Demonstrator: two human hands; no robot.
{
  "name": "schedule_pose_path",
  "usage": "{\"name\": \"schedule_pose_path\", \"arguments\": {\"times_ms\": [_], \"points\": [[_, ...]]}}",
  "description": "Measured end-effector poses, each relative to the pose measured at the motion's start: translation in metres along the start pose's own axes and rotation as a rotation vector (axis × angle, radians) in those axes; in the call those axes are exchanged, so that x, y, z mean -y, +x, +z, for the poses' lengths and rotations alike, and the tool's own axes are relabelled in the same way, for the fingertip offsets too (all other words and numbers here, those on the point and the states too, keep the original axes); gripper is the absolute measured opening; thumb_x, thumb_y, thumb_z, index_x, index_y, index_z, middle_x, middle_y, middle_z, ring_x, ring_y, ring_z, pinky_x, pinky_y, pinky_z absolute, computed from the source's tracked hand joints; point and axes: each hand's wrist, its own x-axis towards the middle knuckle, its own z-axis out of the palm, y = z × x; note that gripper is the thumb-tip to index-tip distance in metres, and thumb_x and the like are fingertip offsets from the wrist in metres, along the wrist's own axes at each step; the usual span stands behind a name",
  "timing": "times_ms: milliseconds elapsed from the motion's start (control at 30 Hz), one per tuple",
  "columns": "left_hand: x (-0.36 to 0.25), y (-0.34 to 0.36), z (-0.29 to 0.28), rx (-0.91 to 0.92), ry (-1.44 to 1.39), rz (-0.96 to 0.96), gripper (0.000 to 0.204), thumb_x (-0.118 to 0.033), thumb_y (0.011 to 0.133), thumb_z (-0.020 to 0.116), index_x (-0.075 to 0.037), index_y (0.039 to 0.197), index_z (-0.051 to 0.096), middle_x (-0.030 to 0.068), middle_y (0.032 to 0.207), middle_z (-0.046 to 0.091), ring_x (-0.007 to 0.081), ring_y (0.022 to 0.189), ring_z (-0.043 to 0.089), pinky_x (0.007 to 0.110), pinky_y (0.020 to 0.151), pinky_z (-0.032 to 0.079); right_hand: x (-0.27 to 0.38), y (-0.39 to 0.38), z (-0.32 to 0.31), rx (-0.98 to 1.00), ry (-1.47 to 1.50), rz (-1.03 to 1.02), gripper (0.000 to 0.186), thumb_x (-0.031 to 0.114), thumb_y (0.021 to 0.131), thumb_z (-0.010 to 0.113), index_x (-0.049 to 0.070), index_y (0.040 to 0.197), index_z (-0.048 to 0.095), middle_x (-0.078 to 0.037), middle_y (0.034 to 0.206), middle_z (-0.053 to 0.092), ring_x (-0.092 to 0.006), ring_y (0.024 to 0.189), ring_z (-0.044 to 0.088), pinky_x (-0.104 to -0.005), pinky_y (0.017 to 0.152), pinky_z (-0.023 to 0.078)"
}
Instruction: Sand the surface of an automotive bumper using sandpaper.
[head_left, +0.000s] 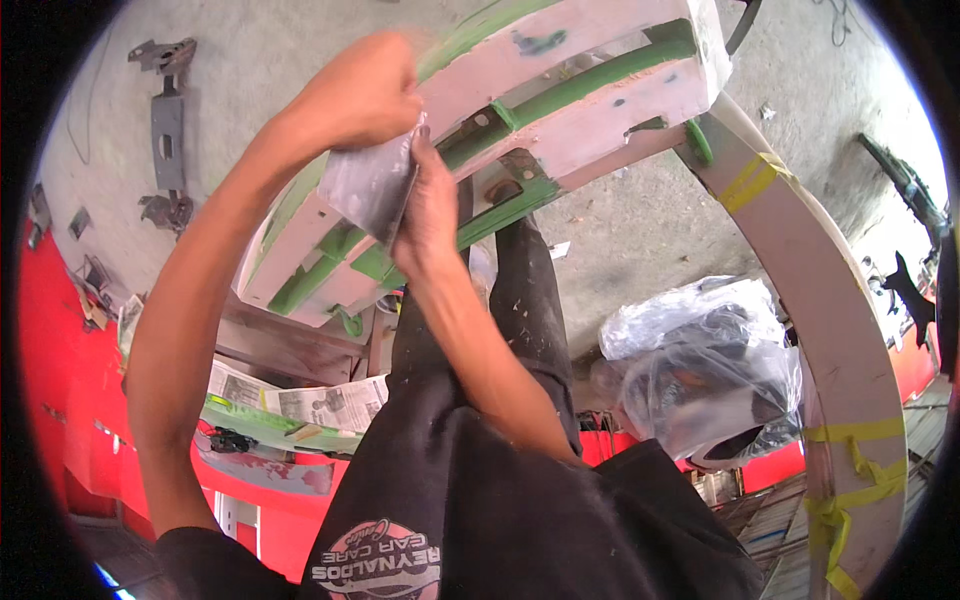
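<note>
my two forearms come up from the lower edge past my black shirt (480, 520) and dark trousers (520, 300), meeting at one grey sheet of abrasive paper (372, 185). i read the raised pose as a way to keep the sheet at working height against the panel instead of letting it sag.

right hand (428, 205): fingers (425, 160) closed in a pinch on the sheet's right edge, thumb side hidden behind the paper, so i can't tell how the thumb sits. left hand (365, 95): curled into a near fist over the sheet's top corner, clenched on it, fingertips hidden under the knuckles. the sheet hangs between the two grips, bent, likely being folded or tensioned; both hands hold it, neither is slack.

just behind the fingers, touching or nearly touching the paper, is the filler-coated car body part (590, 90), pale pinkish with green primer strips showing through; it tilts up to the right of the fingers. below the fingers, newspaper masking (320, 400) lies on a green edge over red bodywork (60, 400). right of and below the fingers, well apart, a crumpled clear plastic bag (700, 370) wraps something dark. farther right, a curved pale arch panel (830, 300) carries yellow tape bands (750, 180). far above-left of the fingers, grey metal brackets (165, 130) lie on the concrete floor (640, 230).
</note>
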Motion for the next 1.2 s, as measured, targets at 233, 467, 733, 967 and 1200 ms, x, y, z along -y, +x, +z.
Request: {"name": "schedule_pose_path", "arguments": {"times_ms": [233, 467, 733, 967, 1200], "points": [[0.01, -0.037, 0.05, -0.17, -1.134, -0.357, 0.019, -0.016, 0.088, 0.064, 0.0, 0.078, 0.065, 0.0021, 0.066, 0.062, 0.0078, 0.051, 0.053, 0.025, 0.047, 0.042, 0.059, 0.012, -0.006, -0.039, -0.956, -0.138, 0.029, 0.022, 0.088, 0.061, -0.005, 0.079, 0.069, -0.002, 0.059, 0.06, -0.0085, 0.049, 0.048, -0.0284, 0.048, 0.039], [-0.021, -0.04, 0.109, -0.475, -1.684, -0.54, 0.019, -0.015, 0.087, 0.063, 0.002, 0.079, 0.065, 0.0035, 0.074, 0.064, 0.0095, 0.062, 0.055, 0.027, 0.057, 0.045, 0.105, 0.036, 0.004, 0.237, -1.879, -0.361, 0.03, 0.027, 0.082, 0.061, -0.001, 0.087, 0.072, -0.02, 0.062, 0.063, -0.0297, 0.061, 0.066, -0.0401, 0.065, 0.052], [-0.072, -0.028, 0.132, -0.766, -2.398, -0.541, 0.015, -0.015, 0.09, 0.059, -0.002, 0.088, 0.065, 0.0036, 0.088, 0.065, 0.0111, 0.077, 0.057, 0.028, 0.071, 0.046, 0.124, 0.038, 0.064, 0.341, -2.369, -0.2, 0.032, 0.036, 0.079, 0.065, 0.006, 0.086, 0.073, -0.023, 0.076, 0.066, -0.0394, 0.076, 0.065, -0.0433, 0.071, 0.051], [-0.095, -0.016, 0.143, -0.773, -2.854, -0.284, 0.019, -0.02, 0.095, 0.058, -0.002, 0.101, 0.062, 0.0044, 0.094, 0.066, 0.0141, 0.085, 0.062, 0.029, 0.075, 0.049, 0.124, 0.029, 0.084, 0.503, -2.737, -0.271, 0.032, 0.033, 0.081, 0.062, 0.003, 0.086, 0.071, -0.023, 0.076, 0.065, -0.0391, 0.074, 0.064, -0.0425, 0.068, 0.051], [-0.096, -0.036, 0.158, -0.817, -2.283, -0.308, 0.025, -0.024, 0.095, 0.06, 0.0, 0.089, 0.067, -0.0031, 0.079, 0.062, 0.0044, 0.071, 0.05, 0.021, 0.064, 0.039, 0.138, -0.006, 0.036, 0.365, -2.301, -0.421, 0.03, 0.031, 0.084, 0.06, 0.004, 0.088, 0.072, -0.025, 0.079, 0.064, -0.0429, 0.076, 0.063, -0.0456, 0.072, 0.05]]}}
